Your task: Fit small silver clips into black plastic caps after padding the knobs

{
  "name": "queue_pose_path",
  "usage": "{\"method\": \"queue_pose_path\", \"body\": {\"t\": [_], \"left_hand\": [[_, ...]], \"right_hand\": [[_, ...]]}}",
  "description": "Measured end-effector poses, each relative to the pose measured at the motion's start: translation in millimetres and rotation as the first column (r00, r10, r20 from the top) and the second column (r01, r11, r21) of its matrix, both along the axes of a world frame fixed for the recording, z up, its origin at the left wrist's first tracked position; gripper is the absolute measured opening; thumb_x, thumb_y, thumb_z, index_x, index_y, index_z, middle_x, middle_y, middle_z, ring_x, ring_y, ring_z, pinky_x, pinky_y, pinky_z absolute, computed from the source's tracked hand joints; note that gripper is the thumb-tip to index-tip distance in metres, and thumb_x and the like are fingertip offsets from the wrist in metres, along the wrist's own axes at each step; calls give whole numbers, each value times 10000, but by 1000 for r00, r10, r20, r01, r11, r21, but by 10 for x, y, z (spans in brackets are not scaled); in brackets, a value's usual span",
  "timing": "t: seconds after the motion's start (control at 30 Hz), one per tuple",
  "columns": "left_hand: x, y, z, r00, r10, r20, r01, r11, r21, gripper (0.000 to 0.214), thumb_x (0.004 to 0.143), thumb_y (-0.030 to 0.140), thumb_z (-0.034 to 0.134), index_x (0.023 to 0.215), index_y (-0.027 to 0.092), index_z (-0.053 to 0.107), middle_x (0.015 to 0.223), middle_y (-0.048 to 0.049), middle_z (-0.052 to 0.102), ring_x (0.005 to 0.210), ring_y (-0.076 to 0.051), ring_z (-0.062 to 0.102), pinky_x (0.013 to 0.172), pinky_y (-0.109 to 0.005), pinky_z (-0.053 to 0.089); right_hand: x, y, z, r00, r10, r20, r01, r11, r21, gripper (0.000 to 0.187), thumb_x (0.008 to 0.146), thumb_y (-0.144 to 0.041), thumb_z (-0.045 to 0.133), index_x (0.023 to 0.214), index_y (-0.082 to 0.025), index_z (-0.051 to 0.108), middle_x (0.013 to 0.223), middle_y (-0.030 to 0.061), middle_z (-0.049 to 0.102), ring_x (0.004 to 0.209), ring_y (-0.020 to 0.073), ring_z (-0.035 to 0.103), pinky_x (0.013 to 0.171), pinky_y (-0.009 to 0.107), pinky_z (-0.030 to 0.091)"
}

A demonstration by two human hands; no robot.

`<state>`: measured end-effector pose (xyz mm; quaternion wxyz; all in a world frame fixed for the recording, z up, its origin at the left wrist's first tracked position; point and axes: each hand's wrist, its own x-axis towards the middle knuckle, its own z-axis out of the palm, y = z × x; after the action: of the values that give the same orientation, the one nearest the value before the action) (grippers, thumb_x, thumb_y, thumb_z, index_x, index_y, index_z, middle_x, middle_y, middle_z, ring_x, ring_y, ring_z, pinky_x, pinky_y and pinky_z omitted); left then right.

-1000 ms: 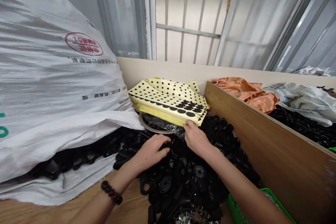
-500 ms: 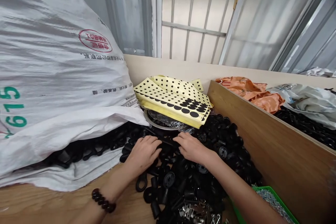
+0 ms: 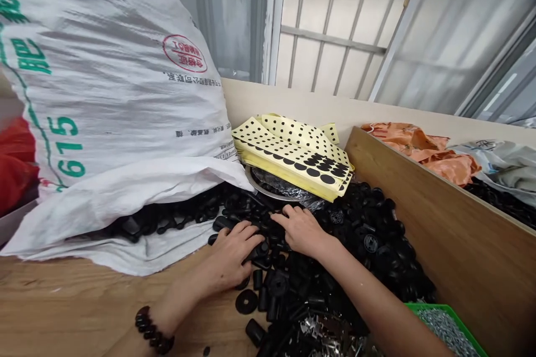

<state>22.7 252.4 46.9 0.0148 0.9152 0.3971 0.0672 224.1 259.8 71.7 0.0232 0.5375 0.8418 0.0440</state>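
My left hand (image 3: 232,254) lies over the near left side of a heap of black plastic parts (image 3: 288,279), its fingers curled around some of them. Dark cylindrical pieces (image 3: 257,251) show at its fingertips. To the right, my right hand (image 3: 301,228) rests on the heap with fingers bent but apart, and nothing shows in its grasp. A flat black ring (image 3: 246,302) and a short black cylinder (image 3: 254,333) lie on the wooden table just below my left hand. Small shiny metal clips (image 3: 330,334) sit at the front of the heap.
A large white woven sack (image 3: 125,83) with black parts at its mouth stands on the left. Yellow sticker sheets (image 3: 293,150) top a metal bowl (image 3: 272,194) behind the heap. At right are a wooden divider (image 3: 439,201) and a green tray (image 3: 464,326) of small metal pieces.
The view has turned left. My left hand has come nearer and closed over parts at the heap's edge; a looped black piece beside it no longer shows. My right hand's fingers have shifted slightly.
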Motion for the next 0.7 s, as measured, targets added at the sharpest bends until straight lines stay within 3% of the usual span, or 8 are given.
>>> {"method": "queue_pose_path", "body": {"t": [0.07, 0.17, 0.3, 0.43, 0.57, 0.7], "left_hand": [[7, 2, -12, 1000, 1, -14, -1, 1000, -11, 508, 682, 95, 500, 1161, 261, 547, 1203, -57, 576, 1164, -280, 454, 877, -461, 448], [64, 19, -40, 999, 25, -44, -25, 1000, -8, 498, 648, 58, 505, 1106, 244, 564, 1087, -75, 598, 1054, -292, 513, 790, -470, 476], [145, 46, -61, 995, 76, -60, -75, 997, 26, 411, 655, 1, 478, 1008, 188, 575, 1020, -112, 590, 1010, -315, 523, 741, -467, 485], [131, 67, -57, 994, 112, -15, -111, 993, 45, 360, 682, -11, 452, 968, 186, 548, 979, -97, 586, 931, -272, 561, 734, -397, 491], [-17, 133, -51, 983, 158, 98, -165, 984, 66, 331, 706, 16, 443, 959, 208, 535, 954, -56, 569, 893, -219, 585, 723, -315, 492], [-333, 286, -23, 937, 241, 253, -274, 956, 106, 349, 750, 77, 434, 1065, 209, 506, 1017, -47, 564, 908, -178, 597, 767, -262, 493]], "right_hand": [[-60, 30, -16, 999, 12, 31, -11, 999, -30, 533, 807, -144, 531, 1311, -295, 447, 1246, 100, 502, 1045, 284, 521, 825, 423, 464], [-140, 153, -69, 997, -15, 72, 21, 997, -71, 477, 805, -174, 609, 1264, -245, 495, 1246, 112, 504, 1047, 292, 531, 774, 423, 504], [-186, 307, -105, 996, -41, 76, 47, 996, -79, 301, 887, -252, 579, 1179, -191, 539, 1230, 83, 522, 1035, 231, 557, 811, 406, 512], [-164, 311, -111, 999, -41, 2, 42, 998, -53, 280, 888, -265, 579, 1152, -175, 549, 1221, 79, 531, 1038, 229, 558, 832, 419, 499], [-108, 261, -63, 989, -38, -139, 34, 999, -34, 226, 839, -184, 581, 1063, -158, 568, 1138, 84, 553, 1025, 235, 555, 834, 381, 478], [-169, 278, 75, 948, -18, -319, 15, 1000, -9, 194, 808, -191, 537, 999, -162, 543, 1030, 74, 563, 930, 219, 579, 789, 326, 469]]}}
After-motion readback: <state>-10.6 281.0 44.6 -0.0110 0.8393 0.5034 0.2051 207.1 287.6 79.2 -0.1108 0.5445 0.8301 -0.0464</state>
